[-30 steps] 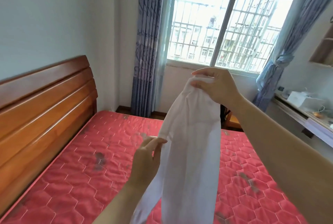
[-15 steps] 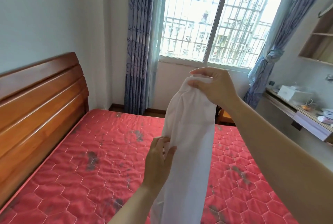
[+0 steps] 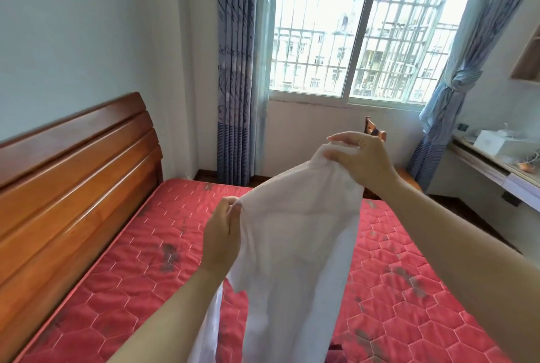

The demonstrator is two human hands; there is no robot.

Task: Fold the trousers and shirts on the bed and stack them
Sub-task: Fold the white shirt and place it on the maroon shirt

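Note:
A white shirt (image 3: 295, 245) hangs in the air in front of me, above the red quilted mattress (image 3: 140, 269). My right hand (image 3: 362, 162) pinches its top edge at the upper right. My left hand (image 3: 220, 235) grips the same edge lower and to the left, so the cloth stretches slanted between both hands. The rest of the shirt drops down past the bottom of the view. A small dark red piece of cloth (image 3: 336, 355) peeks out at the bottom, behind the shirt.
A wooden headboard (image 3: 73, 181) runs along the left. Behind the bed are a barred window (image 3: 365, 35), blue curtains (image 3: 236, 70) and a wooden chair (image 3: 377, 131). A desk (image 3: 496, 169) with a white box stands at the right wall.
My left hand has taken hold of the shirt's edge and pulled it out to the left, spreading the cloth. My right hand has come lower.

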